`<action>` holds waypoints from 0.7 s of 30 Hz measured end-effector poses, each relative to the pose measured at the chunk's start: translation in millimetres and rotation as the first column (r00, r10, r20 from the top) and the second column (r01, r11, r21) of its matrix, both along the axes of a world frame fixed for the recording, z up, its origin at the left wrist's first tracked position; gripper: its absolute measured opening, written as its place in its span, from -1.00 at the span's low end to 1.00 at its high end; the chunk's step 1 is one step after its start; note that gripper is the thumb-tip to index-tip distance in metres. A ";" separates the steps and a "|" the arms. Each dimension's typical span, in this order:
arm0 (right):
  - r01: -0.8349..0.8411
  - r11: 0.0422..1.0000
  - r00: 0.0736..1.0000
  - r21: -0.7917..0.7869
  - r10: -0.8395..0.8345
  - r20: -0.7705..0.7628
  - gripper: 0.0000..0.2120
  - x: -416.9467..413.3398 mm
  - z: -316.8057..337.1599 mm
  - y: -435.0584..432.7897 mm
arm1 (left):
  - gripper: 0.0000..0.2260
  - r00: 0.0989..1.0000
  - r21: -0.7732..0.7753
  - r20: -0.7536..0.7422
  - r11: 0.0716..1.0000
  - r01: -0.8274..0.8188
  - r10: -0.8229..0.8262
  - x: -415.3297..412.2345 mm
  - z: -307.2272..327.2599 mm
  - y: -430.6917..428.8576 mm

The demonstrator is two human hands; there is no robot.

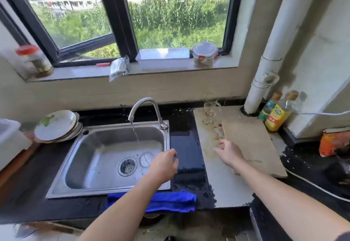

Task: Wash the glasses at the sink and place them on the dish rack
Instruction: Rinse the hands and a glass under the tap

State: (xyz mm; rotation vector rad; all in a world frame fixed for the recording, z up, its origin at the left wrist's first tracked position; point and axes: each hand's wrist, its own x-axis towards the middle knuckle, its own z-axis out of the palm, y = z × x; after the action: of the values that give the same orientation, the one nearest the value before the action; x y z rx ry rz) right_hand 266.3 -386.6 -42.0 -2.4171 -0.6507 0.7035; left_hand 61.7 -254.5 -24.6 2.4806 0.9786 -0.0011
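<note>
Two glasses [209, 108] stand at the worktop's back edge, right of the sink [115, 157], tap [145, 108] running. The right hand [228, 151] reaches toward them, empty and loosely open; the left hand [163, 165] hovers curled, empty, over the sink's right rim. Best grip the bowl, not the stem.

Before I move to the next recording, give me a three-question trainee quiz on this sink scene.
1. True or false: water is running from the faucet into the sink.
2. Where do the glasses stand? A) in the basin B) on the counter right of the sink C) on the windowsill
3. Fill in: the cloth draped at the sink's front edge is ____.

Key: 1 true; 2 B; 3 blue. Neither the left hand nor the right hand holds a glass.
</note>
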 end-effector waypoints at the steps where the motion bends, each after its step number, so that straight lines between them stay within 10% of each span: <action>1: 0.008 1.000 1.000 -0.010 -0.008 0.001 -0.58 6.5 -2.2 14.3 | -0.80 1.000 -0.002 -0.002 1.000 -0.005 0.005 3.2 -3.9 12.4; 21: 0.244 0.969 0.970 -0.028 -0.243 0.025 -0.08 149.8 -42.4 166.4 | -0.79 0.987 -0.113 -0.109 0.985 -0.133 0.121 79.0 -61.4 115.4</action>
State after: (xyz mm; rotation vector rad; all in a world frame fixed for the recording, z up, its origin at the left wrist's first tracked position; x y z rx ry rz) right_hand 416.1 -220.2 -84.4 -2.4798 -0.3435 0.5890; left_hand 140.7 -139.1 -86.0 2.3238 1.1443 -0.1429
